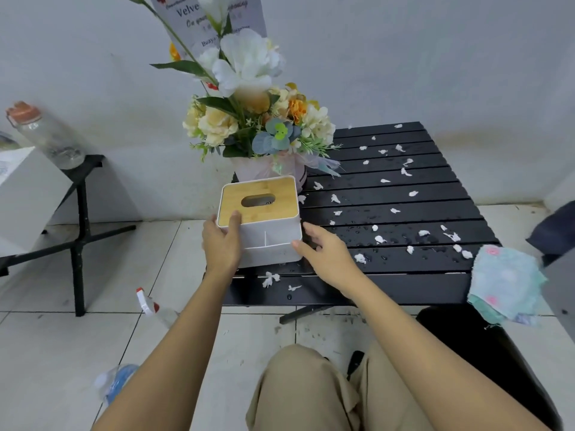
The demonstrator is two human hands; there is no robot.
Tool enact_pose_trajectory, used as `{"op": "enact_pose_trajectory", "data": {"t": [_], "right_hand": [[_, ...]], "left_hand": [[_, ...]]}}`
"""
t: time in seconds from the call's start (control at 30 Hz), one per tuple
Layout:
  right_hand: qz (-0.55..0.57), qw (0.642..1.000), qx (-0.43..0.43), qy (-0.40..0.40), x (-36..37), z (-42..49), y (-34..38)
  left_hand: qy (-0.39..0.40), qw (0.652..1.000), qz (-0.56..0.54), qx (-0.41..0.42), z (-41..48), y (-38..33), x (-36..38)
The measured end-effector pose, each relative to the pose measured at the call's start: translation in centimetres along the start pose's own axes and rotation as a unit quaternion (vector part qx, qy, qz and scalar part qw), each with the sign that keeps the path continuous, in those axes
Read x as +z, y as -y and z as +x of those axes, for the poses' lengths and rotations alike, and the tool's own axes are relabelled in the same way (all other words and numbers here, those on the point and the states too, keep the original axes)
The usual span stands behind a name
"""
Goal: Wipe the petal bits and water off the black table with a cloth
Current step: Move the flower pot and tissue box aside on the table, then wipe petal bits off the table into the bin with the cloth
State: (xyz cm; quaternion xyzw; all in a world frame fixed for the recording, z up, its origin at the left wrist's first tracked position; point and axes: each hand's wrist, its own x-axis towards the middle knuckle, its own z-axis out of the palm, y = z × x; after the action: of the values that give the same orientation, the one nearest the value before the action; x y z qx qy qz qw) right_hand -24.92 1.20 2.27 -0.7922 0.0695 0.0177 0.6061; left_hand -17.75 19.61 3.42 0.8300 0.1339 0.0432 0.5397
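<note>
While at right table [404,197] corner, cloth [504,284].

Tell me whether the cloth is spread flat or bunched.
Bunched: the cloth lies in rumpled layers on the near right corner of the black table, partly overhanging its edge.

The black slatted tabletop [420,197] is wet with water drops [367,236] and strewn with white petal bits [360,258] across most of its slats. A pale pot of flowers [270,174] stands at the far left corner, with a white box [259,222] with a wooden lid just in front of it. A crumpled pale blue cloth [504,284] lies on the near right corner, hanging over the edge.
</note>
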Motion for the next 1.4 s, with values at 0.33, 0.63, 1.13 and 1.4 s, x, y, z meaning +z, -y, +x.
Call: {"op": "enact_pose_trajectory", "data": {"t": [0.33,0.63,1.13,1.4], "right_hand": [[0.01,0.971,-0.029,-0.239,-14.6,-9.5,-2.2],[0.075,0.898,0.059,-0.429,-24.7,-13.7,-7.7],[0.058,0.882,0.087,-0.46,-29.0,-3.9,-11.9],[-0.112,0.963,0.11,-0.218,-29.9,10.1,-12.5]], "left_hand": [[0.118,0.928,0.018,0.353,-15.2,-6.2,11.9],[0.264,0.879,0.243,0.313,-26.6,-8.1,27.3],[0.406,0.909,-0.093,-0.032,-17.4,-9.8,28.2],[0.413,0.857,-0.253,-0.177,-6.4,-14.0,28.1]]}}
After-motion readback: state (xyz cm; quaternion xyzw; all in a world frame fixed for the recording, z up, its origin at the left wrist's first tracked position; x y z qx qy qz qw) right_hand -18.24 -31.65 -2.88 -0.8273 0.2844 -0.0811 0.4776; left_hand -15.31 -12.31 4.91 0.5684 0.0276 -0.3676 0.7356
